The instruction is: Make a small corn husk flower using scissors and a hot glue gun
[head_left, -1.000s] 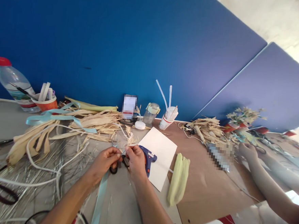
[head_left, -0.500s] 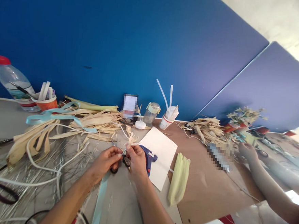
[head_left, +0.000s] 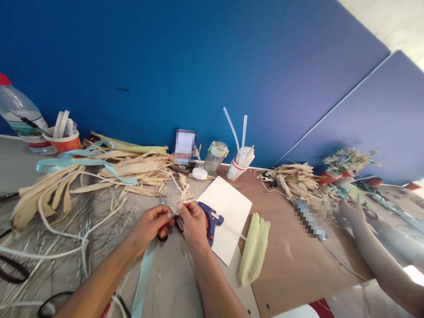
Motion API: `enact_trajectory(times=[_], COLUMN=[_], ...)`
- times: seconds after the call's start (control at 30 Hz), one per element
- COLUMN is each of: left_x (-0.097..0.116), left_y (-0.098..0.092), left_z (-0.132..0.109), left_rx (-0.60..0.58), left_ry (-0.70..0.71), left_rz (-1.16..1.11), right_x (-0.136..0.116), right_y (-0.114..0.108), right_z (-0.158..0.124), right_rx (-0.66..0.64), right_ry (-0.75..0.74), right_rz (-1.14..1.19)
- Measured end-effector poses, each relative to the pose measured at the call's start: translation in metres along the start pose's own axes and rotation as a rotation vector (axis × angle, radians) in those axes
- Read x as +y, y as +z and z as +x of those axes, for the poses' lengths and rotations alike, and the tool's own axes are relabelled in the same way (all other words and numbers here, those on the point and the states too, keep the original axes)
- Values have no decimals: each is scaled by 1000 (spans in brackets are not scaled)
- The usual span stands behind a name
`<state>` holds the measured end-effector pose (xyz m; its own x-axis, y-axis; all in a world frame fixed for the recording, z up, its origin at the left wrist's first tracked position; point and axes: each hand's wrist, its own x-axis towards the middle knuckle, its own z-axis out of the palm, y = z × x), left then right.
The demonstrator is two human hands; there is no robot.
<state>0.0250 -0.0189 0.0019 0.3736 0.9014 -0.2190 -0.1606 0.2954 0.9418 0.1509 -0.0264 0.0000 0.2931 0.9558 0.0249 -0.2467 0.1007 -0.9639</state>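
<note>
Close together at the middle of the table, both my hands are pinched. My right hand point(head_left: 195, 223) grips a small piece of dried corn husk point(head_left: 184, 196), whose frayed pale end sticks up above the fingers. My left hand point(head_left: 152, 225) pinches a thin pale blue strip at the base of the husk, mostly hidden by the fingertips. A light blue ribbon point(head_left: 143, 282) runs down the table from under my left hand. Black scissors point(head_left: 162, 238) lie beneath the hands, partly covered. Just past my right hand is a blue glue gun point(head_left: 213, 222), partly hidden.
White card point(head_left: 227, 203) and a bundle of green husk point(head_left: 254, 249) lie at right. Dried husks point(head_left: 142, 168), white cord point(head_left: 41, 253) and wires spread left. A bottle point(head_left: 17, 111), jar point(head_left: 215, 158) and cups point(head_left: 237, 170) stand behind. Another person's hand point(head_left: 353, 212) works far right.
My hands keep their pinch on the husk and strip, with only slight finger movement. The view has shifted a little.
</note>
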Motion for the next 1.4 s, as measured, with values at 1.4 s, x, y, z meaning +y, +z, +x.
enact_trajectory(times=[1.4], left_x=[6], left_y=[-19], left_z=[4], left_rx=[484], left_ry=[323], left_rz=[-168], right_x=[-19], right_y=[-21], right_z=[10], right_rx=[63], right_ry=[21], right_rz=[267])
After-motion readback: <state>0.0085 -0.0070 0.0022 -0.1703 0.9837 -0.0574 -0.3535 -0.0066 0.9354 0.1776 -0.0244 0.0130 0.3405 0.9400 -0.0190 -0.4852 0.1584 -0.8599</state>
